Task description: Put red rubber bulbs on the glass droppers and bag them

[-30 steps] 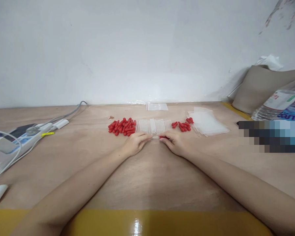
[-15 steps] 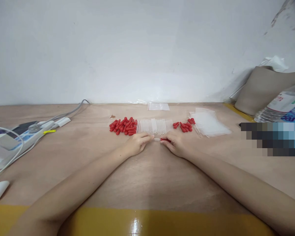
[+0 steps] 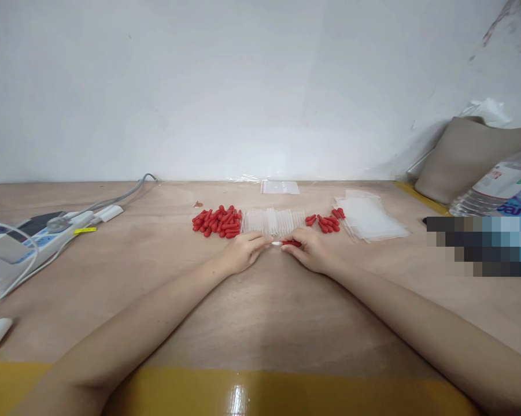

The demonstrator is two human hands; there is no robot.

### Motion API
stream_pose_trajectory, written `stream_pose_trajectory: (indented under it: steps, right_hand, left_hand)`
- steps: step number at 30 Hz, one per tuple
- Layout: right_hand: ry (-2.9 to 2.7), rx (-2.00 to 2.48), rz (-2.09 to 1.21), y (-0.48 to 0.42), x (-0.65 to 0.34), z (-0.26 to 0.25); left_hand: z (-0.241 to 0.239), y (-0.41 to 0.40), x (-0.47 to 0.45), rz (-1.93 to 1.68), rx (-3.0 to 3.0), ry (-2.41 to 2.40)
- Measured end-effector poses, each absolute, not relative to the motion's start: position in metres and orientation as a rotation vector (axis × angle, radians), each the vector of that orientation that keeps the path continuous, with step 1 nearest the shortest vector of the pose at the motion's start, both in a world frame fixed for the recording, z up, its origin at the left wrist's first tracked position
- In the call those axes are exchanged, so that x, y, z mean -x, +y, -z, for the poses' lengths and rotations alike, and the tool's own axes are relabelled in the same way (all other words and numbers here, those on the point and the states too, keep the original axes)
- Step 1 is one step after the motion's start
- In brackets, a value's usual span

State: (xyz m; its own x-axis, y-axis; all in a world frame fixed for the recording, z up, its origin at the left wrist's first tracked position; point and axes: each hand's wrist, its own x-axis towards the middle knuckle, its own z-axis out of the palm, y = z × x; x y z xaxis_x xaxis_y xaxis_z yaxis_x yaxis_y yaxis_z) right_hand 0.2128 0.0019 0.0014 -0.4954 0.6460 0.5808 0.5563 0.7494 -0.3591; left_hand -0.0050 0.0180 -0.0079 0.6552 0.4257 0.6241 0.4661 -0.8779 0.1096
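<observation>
My left hand (image 3: 241,252) and my right hand (image 3: 309,249) meet at the middle of the wooden table (image 3: 260,312). The left fingers pinch a thin clear tube (image 3: 276,243). The right fingers pinch a small red rubber bulb (image 3: 291,243) at the tube's right end. Just behind the hands lies a row of clear tubes (image 3: 273,221). A heap of red bulbs (image 3: 217,222) lies to its left. A smaller group of red-bulbed pieces (image 3: 325,221) lies to its right.
A stack of clear plastic bags (image 3: 369,220) lies right of the red pieces, and one small bag (image 3: 280,187) lies by the wall. A power strip with grey cable (image 3: 56,231) is at the left. A water bottle (image 3: 498,184) and a tan cushion (image 3: 464,153) stand at the right.
The hands stay together at the same spot with tube and bulb; they have shifted only slightly between frames.
</observation>
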Motion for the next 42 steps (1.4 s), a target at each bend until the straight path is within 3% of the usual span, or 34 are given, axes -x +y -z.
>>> stream_pose_trajectory:
  steps: [11,28,31,37,42]
  right_hand:
    - [-2.301,0.871,0.213,0.004,-0.216,0.002]
    - [-2.339,0.8,0.201,0.005,-0.212,0.001]
    - [-2.292,0.814,0.042,0.007,-0.212,0.001]
    - [-1.812,0.863,-0.686,0.01,-0.211,0.003]
    - [-1.552,0.928,-0.873,0.028,-0.237,-0.019]
  left_hand:
    - [0.005,0.016,0.004,0.951,2.552,-0.724]
    - [0.007,0.015,0.0,0.952,2.626,-0.657]
    - [0.007,0.013,-0.003,0.981,2.632,-0.726]
    - [0.0,0.011,0.0,1.062,2.639,-0.805]
    - [-0.003,0.012,0.007,1.059,2.534,-1.043]
